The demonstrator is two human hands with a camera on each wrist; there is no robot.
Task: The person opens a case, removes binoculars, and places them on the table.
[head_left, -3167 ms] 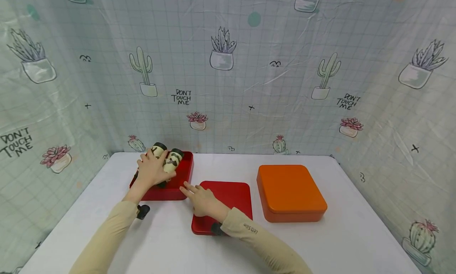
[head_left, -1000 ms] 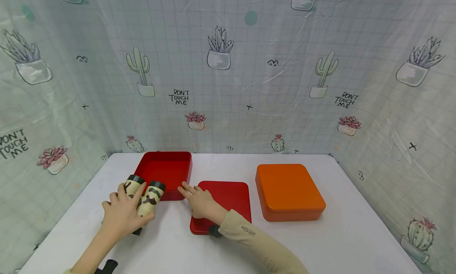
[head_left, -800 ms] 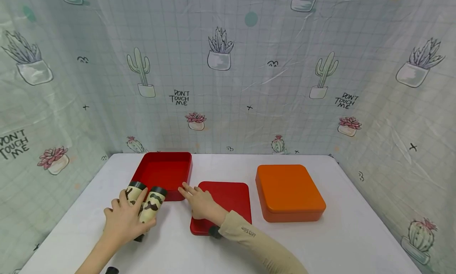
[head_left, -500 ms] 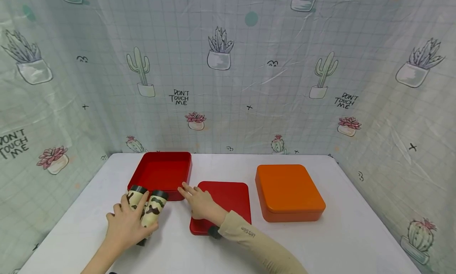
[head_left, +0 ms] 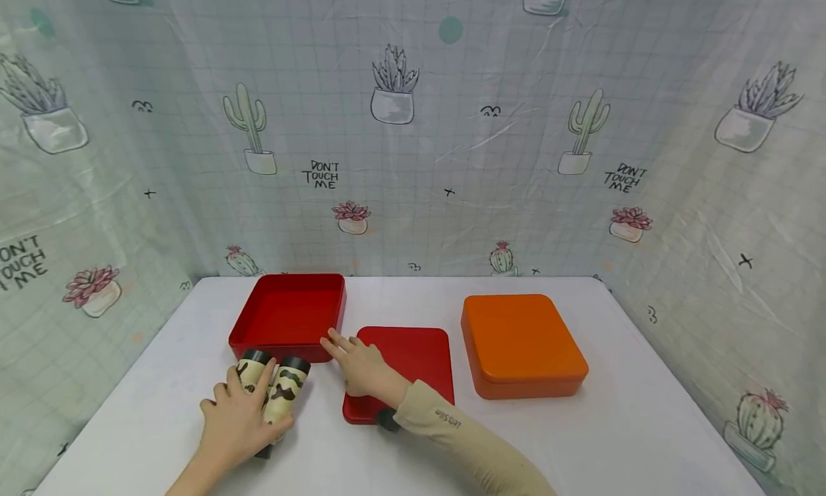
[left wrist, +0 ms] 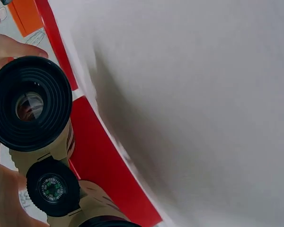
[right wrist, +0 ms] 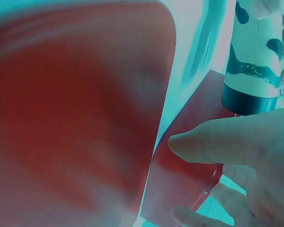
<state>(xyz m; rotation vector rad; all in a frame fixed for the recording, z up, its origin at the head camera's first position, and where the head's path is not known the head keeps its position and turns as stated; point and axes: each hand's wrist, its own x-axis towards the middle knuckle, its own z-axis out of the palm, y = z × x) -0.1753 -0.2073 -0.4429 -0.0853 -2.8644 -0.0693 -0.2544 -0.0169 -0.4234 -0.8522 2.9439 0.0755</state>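
My left hand [head_left: 235,421] grips a pair of camouflage binoculars [head_left: 282,394] just in front of the open red box [head_left: 303,352]. Its thumb and fingers spread over both cream, black-ended barrels. Seen from the left wrist, an eyepiece [left wrist: 31,101] faces the camera, and a small round compass [left wrist: 52,188] sits between the barrels. My right hand [head_left: 364,367] reaches over a flat red lid [head_left: 416,353], fingers loosely extended, the fingertips at the red box's near right corner. The right wrist view shows the right hand [right wrist: 236,156] holding nothing, close to the binoculars [right wrist: 253,61].
An orange box [head_left: 523,338], covered on top, stands to the right of the red lid on the white table [head_left: 645,424]. Behind the table hangs a cactus-print curtain [head_left: 452,152], which also lines both sides.
My left hand has brought the binoculars out of the red box to the table area in front of it, then lately drifted slightly right and nearer. The right hand has stayed put.
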